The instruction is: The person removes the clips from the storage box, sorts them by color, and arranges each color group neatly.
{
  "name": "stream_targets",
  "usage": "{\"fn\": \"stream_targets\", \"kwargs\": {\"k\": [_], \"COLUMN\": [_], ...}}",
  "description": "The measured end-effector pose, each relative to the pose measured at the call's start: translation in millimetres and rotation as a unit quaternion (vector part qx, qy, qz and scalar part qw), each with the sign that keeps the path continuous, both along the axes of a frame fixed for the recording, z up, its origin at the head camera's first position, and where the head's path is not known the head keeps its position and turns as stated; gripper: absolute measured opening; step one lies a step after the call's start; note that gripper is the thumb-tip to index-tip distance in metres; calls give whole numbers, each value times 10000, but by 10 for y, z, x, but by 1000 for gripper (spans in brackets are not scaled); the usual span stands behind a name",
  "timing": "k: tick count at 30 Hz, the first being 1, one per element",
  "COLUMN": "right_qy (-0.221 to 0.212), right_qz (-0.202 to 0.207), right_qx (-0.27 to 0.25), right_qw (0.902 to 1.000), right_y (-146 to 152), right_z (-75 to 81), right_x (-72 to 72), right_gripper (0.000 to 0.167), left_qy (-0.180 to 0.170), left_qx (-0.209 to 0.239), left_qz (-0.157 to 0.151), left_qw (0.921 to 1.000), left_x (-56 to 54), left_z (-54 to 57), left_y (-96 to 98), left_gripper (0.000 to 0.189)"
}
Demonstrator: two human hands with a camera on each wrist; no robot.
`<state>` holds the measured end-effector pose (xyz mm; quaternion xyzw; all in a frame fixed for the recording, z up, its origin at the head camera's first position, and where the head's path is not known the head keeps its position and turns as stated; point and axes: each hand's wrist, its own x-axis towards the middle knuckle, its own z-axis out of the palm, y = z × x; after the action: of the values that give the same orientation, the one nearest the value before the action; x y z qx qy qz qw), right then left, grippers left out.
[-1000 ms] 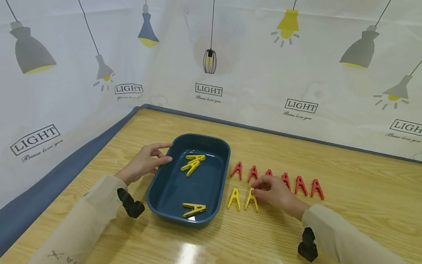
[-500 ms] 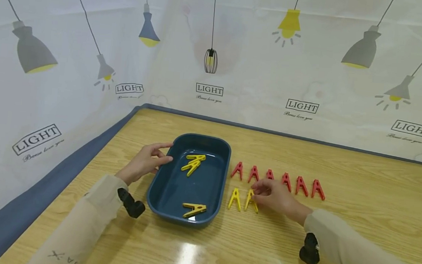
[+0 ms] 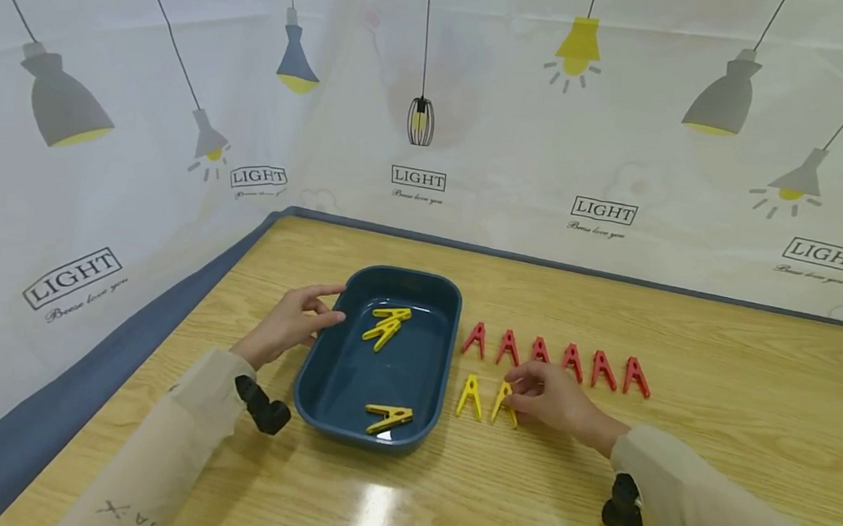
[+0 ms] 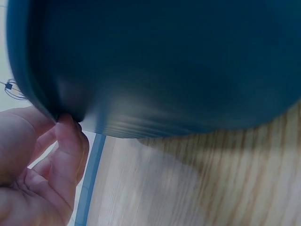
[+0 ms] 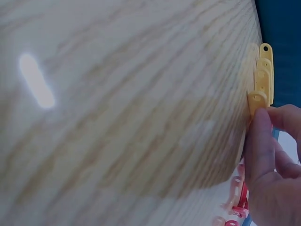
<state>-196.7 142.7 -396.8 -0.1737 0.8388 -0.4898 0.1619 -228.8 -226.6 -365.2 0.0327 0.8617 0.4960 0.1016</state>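
Backdrop: pale cloth [image 3: 499, 69] printed with lamps, beyond the blue tray [image 3: 381, 381]
Surface: wooden table [image 3: 282, 476] under the tray
Left hand [image 3: 284, 324]: thumb and forefinger spread apart, touching the tray's left rim
Right hand [image 3: 556, 398]: thumb and finger pinching a yellow clip [image 3: 500, 401], right of the tray
Second yellow clip [image 3: 471, 383]: between tray and pinched clip
Inside clips [image 3: 392, 325]: three, yellow, in the tray
Red clips [image 3: 572, 352]: six, rowed right of the tray

At lower right, the right hand [image 5: 275, 181] pinches a yellow clip [image 5: 257, 100] below another one [image 5: 267, 56]; blue container [image 5: 284, 61] upper right, red clips [image 5: 243, 197] bottom right, wood-grain tabletop [image 5: 122, 117] left.
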Motion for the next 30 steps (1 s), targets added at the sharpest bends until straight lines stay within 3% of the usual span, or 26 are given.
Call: {"fn": "stream_targets", "kwargs": {"k": [7,11,16,30], "right_qy": [75,-112,-63,201], "right_qz": [150,-39,-121,642], "right_qx": [-321,80,320,284], "right_qw": [9993,9999,9994,9973], "right_y": [30,24,12,-346], "right_z": [-31,16,201,682], "right_x": [8,-23,-88,-142], "right_gripper": [28,30,34,25], "left_qy": [-29,9,56,143], "left_qx": [-14,-14,-58,-88], "left_qz": [-18,-50,-22,-67], "left_qw": [10000,10000,10000,9998], "left_x": [-14,-13,-7,-5], "left_z": [-14,-10,-11,-12], "left_y": [-4,-3,-2,-5], "left_gripper": [51,51,51,51]}}
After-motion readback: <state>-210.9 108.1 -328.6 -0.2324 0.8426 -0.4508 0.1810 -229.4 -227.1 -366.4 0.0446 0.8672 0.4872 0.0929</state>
